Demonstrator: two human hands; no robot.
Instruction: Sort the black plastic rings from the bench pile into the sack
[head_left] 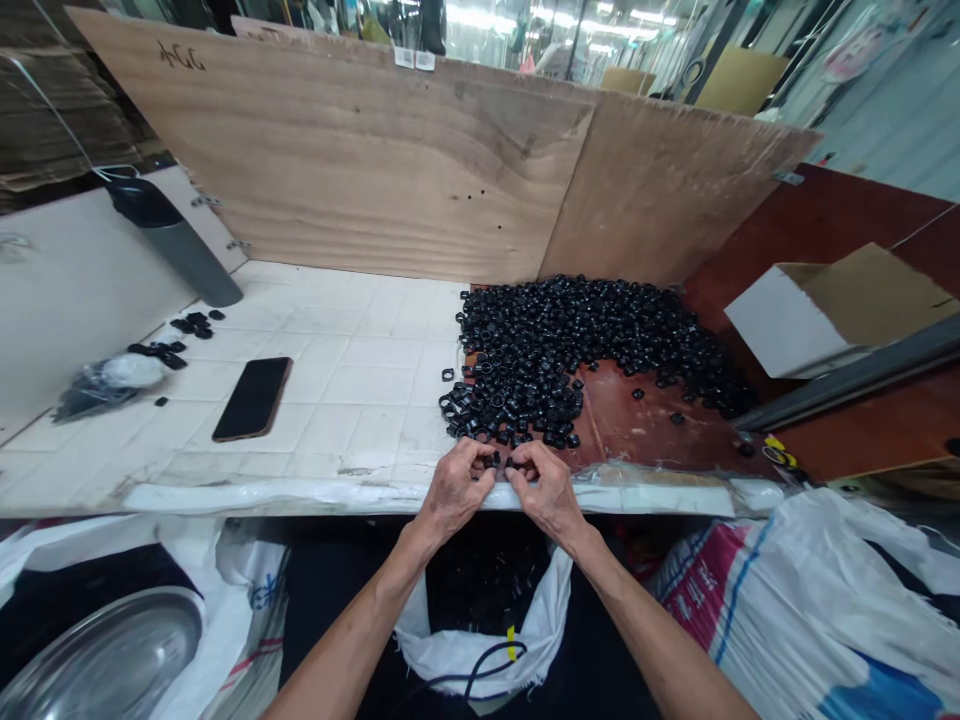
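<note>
Bare forearms (349,620) frame an open white woven-plastic sack (551,610) below the edge of the white-and-reddish-brown desk (360,390). Dark contents fill much of its mouth, though their exact shapes are hard to make out.

At the desk's front edge, the left hand (454,482) and right hand (549,487) meet almost tip to tip, with a narrow gap between. The left fingers are nearly closed, pinching a small black plastic piece (493,459); the right fingers are closed similarly on another dark bit (511,463), whose shape is unclear. Such fingertip grips suit parts this tiny, and holding both close together over the edge probably makes them easier to see and control.

Just beyond the hands spreads a heap of small black ring-like plastic pieces (555,325), mostly on the reddish-brown surface, within easy reach. Behind it stands an upright pale plywood board (375,150), which likely stops pieces from scattering off the back. The flat black smartphone (253,400) and leaning grey bottle with a black lid (184,250) sit well left, presumably to stay out of the way.
</note>
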